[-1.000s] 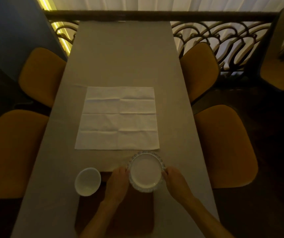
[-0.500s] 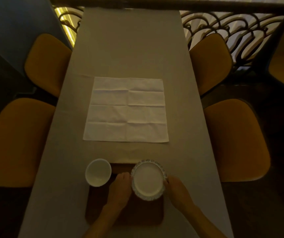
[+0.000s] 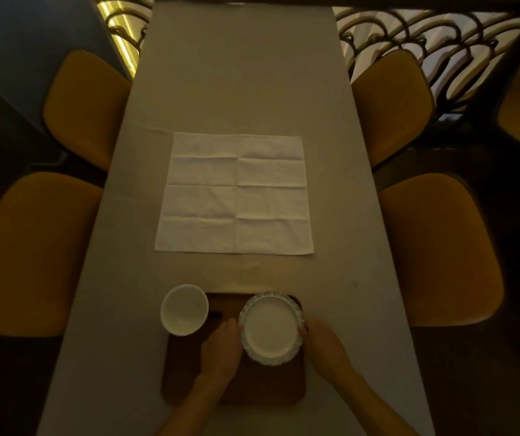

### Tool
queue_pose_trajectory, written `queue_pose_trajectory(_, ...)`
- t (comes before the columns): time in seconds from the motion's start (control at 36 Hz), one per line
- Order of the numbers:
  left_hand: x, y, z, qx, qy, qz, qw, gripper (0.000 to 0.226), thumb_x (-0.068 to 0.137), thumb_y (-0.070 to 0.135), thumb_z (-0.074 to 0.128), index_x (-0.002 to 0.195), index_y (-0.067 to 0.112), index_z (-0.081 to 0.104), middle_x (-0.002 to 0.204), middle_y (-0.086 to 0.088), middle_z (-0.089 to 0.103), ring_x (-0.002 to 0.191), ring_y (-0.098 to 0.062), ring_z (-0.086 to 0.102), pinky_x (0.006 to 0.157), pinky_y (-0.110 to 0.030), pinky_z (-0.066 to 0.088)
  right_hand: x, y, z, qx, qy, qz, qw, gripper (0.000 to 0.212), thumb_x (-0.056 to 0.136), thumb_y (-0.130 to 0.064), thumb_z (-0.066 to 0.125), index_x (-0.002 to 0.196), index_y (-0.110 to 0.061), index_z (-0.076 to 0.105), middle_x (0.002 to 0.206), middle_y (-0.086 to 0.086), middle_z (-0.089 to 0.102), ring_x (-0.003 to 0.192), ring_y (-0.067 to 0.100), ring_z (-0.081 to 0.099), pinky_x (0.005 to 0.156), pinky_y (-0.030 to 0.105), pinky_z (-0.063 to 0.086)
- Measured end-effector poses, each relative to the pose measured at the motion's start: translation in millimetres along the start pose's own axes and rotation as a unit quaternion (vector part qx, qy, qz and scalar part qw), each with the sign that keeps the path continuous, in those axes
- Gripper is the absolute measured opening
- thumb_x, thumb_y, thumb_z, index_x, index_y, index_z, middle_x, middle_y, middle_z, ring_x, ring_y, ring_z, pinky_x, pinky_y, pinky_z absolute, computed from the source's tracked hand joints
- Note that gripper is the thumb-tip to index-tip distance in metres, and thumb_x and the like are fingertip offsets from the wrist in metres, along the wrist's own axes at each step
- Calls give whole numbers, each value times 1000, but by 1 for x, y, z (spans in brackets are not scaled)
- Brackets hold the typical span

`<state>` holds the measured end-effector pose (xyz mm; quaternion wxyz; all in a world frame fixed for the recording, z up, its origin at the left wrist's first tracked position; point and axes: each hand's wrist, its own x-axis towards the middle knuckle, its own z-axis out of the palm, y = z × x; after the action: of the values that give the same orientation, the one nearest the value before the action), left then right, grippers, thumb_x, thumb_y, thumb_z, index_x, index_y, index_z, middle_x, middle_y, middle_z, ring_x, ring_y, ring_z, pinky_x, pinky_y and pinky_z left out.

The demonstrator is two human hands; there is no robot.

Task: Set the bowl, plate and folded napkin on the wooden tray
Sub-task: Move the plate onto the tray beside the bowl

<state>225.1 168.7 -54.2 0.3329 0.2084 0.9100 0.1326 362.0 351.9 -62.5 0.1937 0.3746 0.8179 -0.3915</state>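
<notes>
Round white plate with a scalloped, faintly patterned rim (image 3: 271, 328): positioned over the far right part of the dark brown wooden tray with rounded corners (image 3: 261, 388); whether it rests on the tray or is held just above it cannot be told. Left hand (image 3: 221, 349) grasps the plate's left edge; right hand (image 3: 324, 344) grasps its right edge; the fingers under the rim are hidden. Round white bowl (image 3: 184, 309): upright, hollow and plain, at the tray's far left corner, overlapping the tray edge and the table; part of the tray beneath it is concealed. Large white square napkin (image 3: 236, 195): spread flat and open, creased into a grid of panels, lying on the long grey table (image 3: 239, 73) beyond the tray and apart from it. Mustard-yellow upholstered chairs (image 3: 32, 247) stand along both long sides; lighting is dim, the rim pattern is indistinct, and both forearms are cut off by the lower frame edge.
</notes>
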Motion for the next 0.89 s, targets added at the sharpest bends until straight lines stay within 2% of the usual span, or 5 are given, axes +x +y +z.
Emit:
queue_pose_trajectory(0.14, 2, -1, 5, -26, 1, -14, 1000, 24, 102, 27, 32, 78, 25, 38, 88, -1, 58, 78, -18, 57, 60, -29, 36, 2, -4, -1, -35, 7, 4, 999, 38, 102, -42, 32, 109, -17, 59, 114, 7, 61, 103, 24, 57, 89, 40, 48)
queue_pose_trajectory(0.47, 7, 5, 2, -24, -25, -19, 999, 24, 103, 30, 30, 87, 19, 45, 93, -4, 62, 82, -21, 60, 63, -34, 41, 1, -1, -8, -89, 6, -11, 996, 28, 103, -36, 32, 88, -18, 47, 102, 9, 57, 97, 27, 54, 74, 34, 37)
queue_pose_trajectory(0.69, 8, 7, -2, -41, -43, 2, 998, 24, 103, 30, 30, 87, 17, 42, 92, -10, 64, 80, -26, 61, 62, -35, 39, 2, 1, -13, -60, -8, 0, 998, 34, 102, -40, 31, 83, -19, 49, 92, 6, 56, 84, 23, 54, 71, 34, 41)
queue_pose_trajectory(0.78, 7, 5, -4, -42, -45, 9, 998, 23, 103, 31, 31, 85, 19, 40, 86, -8, 63, 74, -24, 60, 58, -33, 38, 0, 3, -15, -39, -23, -22, 999, 40, 103, -38, 30, 104, -13, 62, 111, 11, 64, 99, 24, 59, 88, 36, 48)
queue_pose_trajectory(0.89, 5, 4, -4, -42, -52, 4, 998, 23, 103, 30, 32, 85, 19, 40, 85, -7, 64, 72, -22, 60, 54, -28, 35, -5, 0, -14, -26, -39, -69, 997, 36, 102, -29, 37, 129, -18, 58, 133, 8, 60, 120, 26, 56, 101, 36, 44)
